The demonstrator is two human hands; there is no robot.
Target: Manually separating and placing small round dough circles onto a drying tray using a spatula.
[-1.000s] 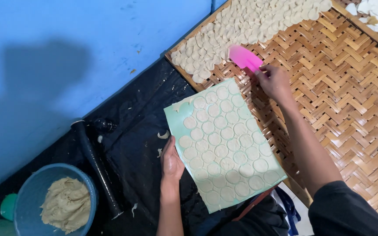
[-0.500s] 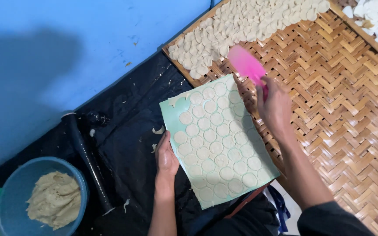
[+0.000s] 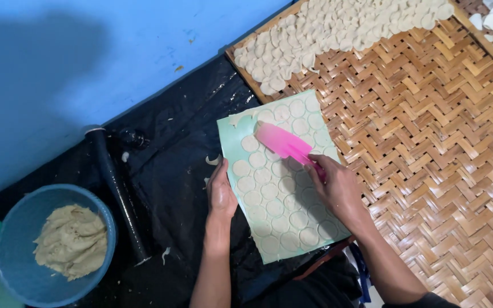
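Observation:
A pale green board (image 3: 232, 132) lies partly on black plastic sheeting and partly on a woven bamboo tray; it is covered with several cut dough rounds (image 3: 275, 207). My left hand (image 3: 222, 193) rests flat on the board's left edge. My right hand (image 3: 338, 188) grips the handle of a pink spatula (image 3: 283, 142), whose blade lies on the rounds near the board's upper left.
The woven bamboo tray (image 3: 429, 148) fills the right side, with many dough rounds (image 3: 338, 34) spread along its far end. A blue bowl of dough (image 3: 58, 245) sits at lower left beside a black rolling pin (image 3: 118, 191) on black sheeting (image 3: 172, 137). A blue wall stands behind.
My right hand has brought the pink spatula from the bamboo tray beyond the board down onto the dough rounds. My left hand stays on the board's left edge.

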